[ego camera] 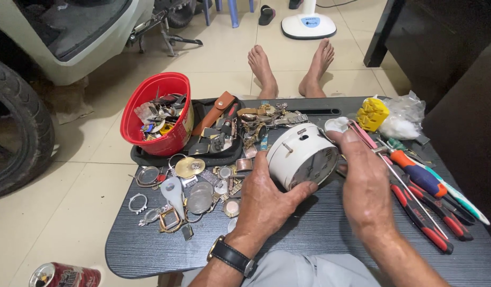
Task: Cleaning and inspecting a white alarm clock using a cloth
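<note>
- We see the dark counter [319, 228] beneath both hands.
- Our left hand [264, 199] and right hand [365, 180] clamp the white alarm clock [301, 155] between them.
- Pliers and screwdrivers [431, 199] lie just right of our right hand.

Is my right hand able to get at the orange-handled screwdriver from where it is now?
Probably yes. The orange-handled screwdriver lies uncovered just beside the right hand, though that hand is on the white clock.

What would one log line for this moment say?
left hand: holds white alarm clock | right hand: on clock's side | screwdrivers: right | red basket: left
</note>
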